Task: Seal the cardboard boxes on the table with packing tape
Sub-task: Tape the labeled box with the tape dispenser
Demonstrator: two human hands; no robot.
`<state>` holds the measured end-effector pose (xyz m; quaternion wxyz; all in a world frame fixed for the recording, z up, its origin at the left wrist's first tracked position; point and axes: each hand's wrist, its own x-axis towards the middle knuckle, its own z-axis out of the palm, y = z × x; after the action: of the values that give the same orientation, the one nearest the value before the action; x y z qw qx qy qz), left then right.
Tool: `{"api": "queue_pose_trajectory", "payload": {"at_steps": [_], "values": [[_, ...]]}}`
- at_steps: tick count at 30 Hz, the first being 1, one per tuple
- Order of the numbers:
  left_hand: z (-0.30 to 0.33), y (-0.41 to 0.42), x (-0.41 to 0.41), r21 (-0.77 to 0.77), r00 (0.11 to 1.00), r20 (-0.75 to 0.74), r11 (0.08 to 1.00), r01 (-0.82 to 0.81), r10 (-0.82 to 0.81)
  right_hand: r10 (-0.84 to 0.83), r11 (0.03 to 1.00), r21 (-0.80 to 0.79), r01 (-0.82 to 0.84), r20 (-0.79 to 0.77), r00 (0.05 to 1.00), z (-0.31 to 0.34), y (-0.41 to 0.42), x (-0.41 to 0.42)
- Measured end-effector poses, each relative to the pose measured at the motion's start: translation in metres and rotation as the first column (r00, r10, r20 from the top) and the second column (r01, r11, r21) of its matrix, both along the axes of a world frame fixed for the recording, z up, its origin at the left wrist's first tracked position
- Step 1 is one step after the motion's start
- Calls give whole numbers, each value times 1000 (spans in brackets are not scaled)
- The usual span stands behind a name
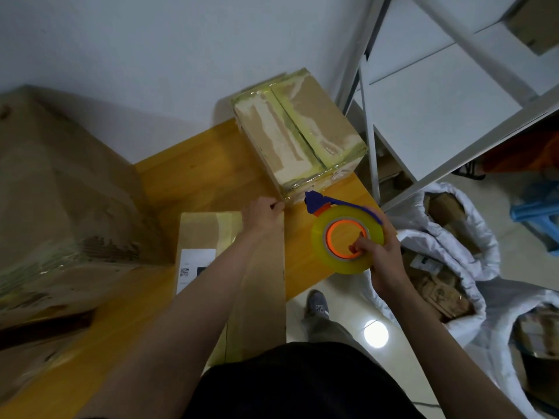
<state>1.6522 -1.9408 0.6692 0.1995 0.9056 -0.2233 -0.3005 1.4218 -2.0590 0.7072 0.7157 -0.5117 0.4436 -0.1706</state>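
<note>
Wooden worktop [205, 164] carries 3 boxes. Our left hand [264, 214] reaches far, its grip pinching the far right corner of the long near box [257, 297]. Our right hand [381, 252], right of that box, holds its grip clamped on the tape roll [348, 241], beside the taped box [299, 131].

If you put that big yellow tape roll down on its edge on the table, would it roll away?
Probably it would roll a bit: the tape roll is round like a wheel. The blue cutter sticking out from it might catch on the table and stop it. It looks thick with tape, so likely heavy for its size. The right hand hooks fingers into its orange core.
</note>
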Motion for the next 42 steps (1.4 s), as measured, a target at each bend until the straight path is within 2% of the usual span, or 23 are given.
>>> {"api": "queue_pose_trajectory", "payload": {"at_steps": [3,5,9,14,15,17,18,19,21,22,31,35,37,38,40,42], "values": [[-5,20,5,-84,988,-42,986,147,-151,-1,1000,-6,1,-10,1000,0,2,1],[-7,26,5,-131,982,-46,975,178,-186,6,1000,-9,-6,-11,1000,4,4,4],[-2,19,13,-249,984,-173,968,-11,-34,27,1000,-14,-27,-4,1000,8,6,9],[6,41,38,-249,966,-259,965,-85,18,69,998,-8,-69,-6,998,10,8,18],[5,54,43,-233,977,-207,967,-101,52,71,997,0,-71,-4,997,10,9,20],[4,86,52,-115,993,83,991,-74,84,77,997,12,-78,10,997,11,10,24],[3,104,55,-43,972,207,993,-106,113,79,997,18,-79,20,997,12,11,26],[4,119,56,-19,956,235,984,-175,175,79,997,24,-80,29,996,12,13,28],[4,142,58,-45,943,102,948,-314,317,78,996,37,-79,34,996,12,17,32],[2,148,60,-54,942,47,943,-329,332,79,996,42,-80,33,996,12,19,34],[2,147,77,-16,987,32,988,-156,157,118,991,63,-119,26,993,13,34,47],[5,148,79,-106,997,65,994,38,-31,107,991,81,-109,33,994,16,40,50],[10,143,79,-143,996,-11,986,85,-87,104,990,92,-106,31,994,18,42,51],[12,142,79,-110,989,-32,984,137,-141,105,990,92,-107,28,994,19,42,51],[13,141,79,111,956,-23,949,294,-293,109,990,87,-111,25,994,20,44,50],[9,145,79,228,934,3,910,347,-357,111,989,93,-113,27,993,21,44,48]]}}
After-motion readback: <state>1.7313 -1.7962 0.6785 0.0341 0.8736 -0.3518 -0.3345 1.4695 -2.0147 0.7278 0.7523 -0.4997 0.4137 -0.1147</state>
